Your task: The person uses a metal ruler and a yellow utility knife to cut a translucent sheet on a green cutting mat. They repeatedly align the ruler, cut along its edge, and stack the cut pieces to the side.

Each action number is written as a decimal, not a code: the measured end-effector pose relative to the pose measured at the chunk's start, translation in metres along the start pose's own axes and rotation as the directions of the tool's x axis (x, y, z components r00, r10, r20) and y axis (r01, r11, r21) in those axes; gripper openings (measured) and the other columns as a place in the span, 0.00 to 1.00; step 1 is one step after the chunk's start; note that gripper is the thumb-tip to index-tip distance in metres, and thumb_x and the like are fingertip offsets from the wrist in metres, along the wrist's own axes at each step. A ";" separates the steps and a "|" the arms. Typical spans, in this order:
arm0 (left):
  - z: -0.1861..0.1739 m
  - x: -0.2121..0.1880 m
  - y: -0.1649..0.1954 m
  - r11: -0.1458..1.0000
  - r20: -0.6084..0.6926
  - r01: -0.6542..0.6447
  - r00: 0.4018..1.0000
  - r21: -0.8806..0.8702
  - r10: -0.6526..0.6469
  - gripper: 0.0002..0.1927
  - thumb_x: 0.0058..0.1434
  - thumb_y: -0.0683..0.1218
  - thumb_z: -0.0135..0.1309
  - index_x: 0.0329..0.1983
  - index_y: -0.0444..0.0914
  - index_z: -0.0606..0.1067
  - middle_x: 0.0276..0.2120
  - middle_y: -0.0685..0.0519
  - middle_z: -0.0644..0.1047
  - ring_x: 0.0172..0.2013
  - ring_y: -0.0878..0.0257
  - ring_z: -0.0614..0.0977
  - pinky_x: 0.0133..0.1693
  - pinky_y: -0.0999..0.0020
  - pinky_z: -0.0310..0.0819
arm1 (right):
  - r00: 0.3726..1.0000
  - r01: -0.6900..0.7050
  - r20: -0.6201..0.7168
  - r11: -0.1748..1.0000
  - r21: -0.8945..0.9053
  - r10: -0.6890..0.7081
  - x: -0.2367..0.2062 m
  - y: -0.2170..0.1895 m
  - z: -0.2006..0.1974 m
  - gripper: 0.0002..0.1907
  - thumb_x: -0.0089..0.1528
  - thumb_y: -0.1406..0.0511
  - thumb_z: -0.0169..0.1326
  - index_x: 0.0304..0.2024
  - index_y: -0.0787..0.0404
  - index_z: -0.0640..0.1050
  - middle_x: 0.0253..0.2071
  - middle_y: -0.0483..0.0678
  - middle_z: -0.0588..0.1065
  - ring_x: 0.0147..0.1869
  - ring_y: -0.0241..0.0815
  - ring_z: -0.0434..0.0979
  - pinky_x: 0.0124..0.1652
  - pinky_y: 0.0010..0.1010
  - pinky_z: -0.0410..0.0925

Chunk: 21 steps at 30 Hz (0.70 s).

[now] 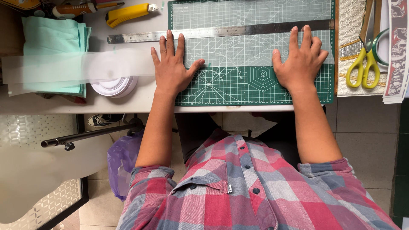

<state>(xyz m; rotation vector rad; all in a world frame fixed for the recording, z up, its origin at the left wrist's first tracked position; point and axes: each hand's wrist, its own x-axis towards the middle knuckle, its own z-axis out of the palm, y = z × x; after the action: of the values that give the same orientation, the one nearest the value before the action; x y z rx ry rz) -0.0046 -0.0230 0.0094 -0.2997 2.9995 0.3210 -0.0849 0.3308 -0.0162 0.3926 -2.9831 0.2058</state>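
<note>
Left hand (171, 68) flat, fingers spread, palm down on a translucent sheet (128, 64) that runs across the green cutting mat (238, 87). Right hand (300, 60) matches it, open and pressed flat on the same sheet, well apart from the left. Neither hand pinches anything. All fingertips sit just below one long steel ruler (221, 32), which lies across the mat's upper part and juts off its left edge onto the desk (128, 102). The sheet trails leftward over a white roll (115, 85) and one folded teal cloth (53, 38). Above the left hand, one yellow utility knife (128, 13). Right of the mat, one pair of yellow-handled scissors (363, 64) rests on a pale textured board (350, 21).
</note>
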 end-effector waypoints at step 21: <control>0.003 -0.004 0.000 1.000 -0.002 0.006 1.000 0.004 -0.006 0.54 0.61 0.81 0.37 0.80 0.45 0.50 0.78 0.42 0.44 0.77 0.45 0.43 0.71 0.36 0.29 | 1.000 -0.002 -0.004 1.000 0.023 0.002 -0.004 0.001 0.002 0.39 0.69 0.48 0.49 0.75 0.65 0.66 0.77 0.63 0.56 0.72 0.62 0.55 0.62 0.51 0.51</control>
<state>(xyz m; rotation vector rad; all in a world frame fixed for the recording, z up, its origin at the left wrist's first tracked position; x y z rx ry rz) 0.0000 -0.0218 0.0068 -0.3091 3.0000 0.3143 -0.0815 0.3329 -0.0188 0.3914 -2.9800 0.2406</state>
